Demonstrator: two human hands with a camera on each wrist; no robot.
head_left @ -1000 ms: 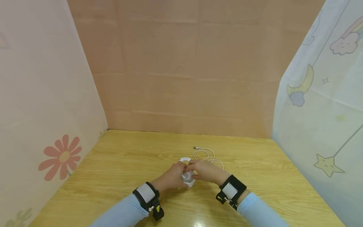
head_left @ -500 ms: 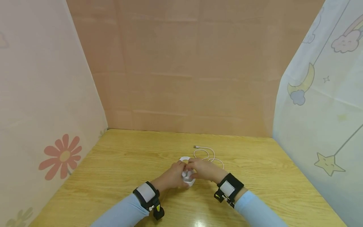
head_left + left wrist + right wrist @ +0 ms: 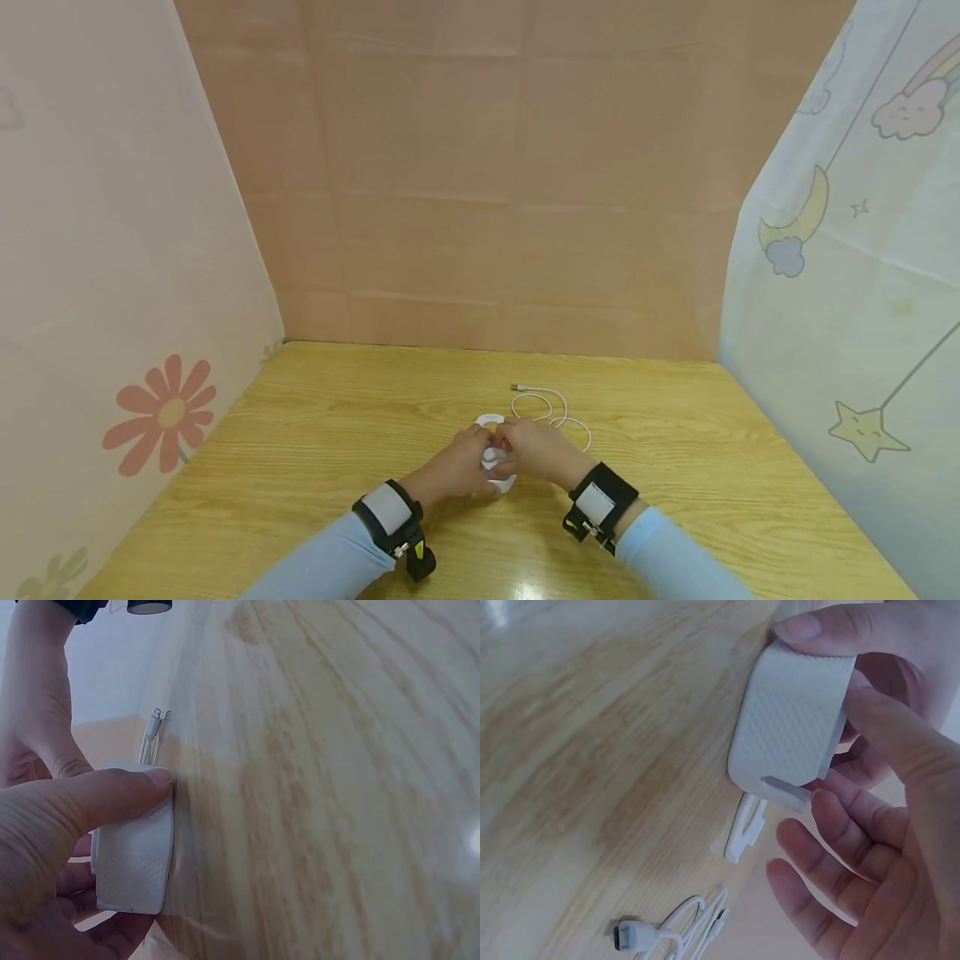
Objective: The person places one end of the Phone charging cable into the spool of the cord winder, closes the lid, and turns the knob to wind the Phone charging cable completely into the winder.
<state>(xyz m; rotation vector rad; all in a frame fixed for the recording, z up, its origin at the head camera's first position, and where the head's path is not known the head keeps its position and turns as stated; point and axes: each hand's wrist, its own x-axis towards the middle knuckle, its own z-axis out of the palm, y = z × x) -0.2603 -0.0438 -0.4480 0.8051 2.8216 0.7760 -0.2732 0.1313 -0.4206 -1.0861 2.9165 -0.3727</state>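
A white case (image 3: 504, 483) with textured sides stands on the table between both hands. My left hand (image 3: 452, 468) grips it; the left wrist view shows the thumb lying along one side of the case (image 3: 136, 859) and fingers behind it. Curled over the case's top is my right hand (image 3: 542, 452), its thumb at the upper edge and a fingertip by the slotted corner in the right wrist view, where the case (image 3: 791, 720) shows its slot. What lies inside, between the fingertips, is mostly hidden.
A thin white cable (image 3: 566, 408) with a metal-tipped plug (image 3: 519, 387) lies in loops beyond my right hand. A white looped piece (image 3: 490, 419) is at the far end of the case. Patterned sheets hang left and right of the wooden table (image 3: 360, 392); a tan backdrop stands behind.
My right hand has shifted slightly left over the case, with its fingertips moving closer together. The left hand and the case have hardly moved.
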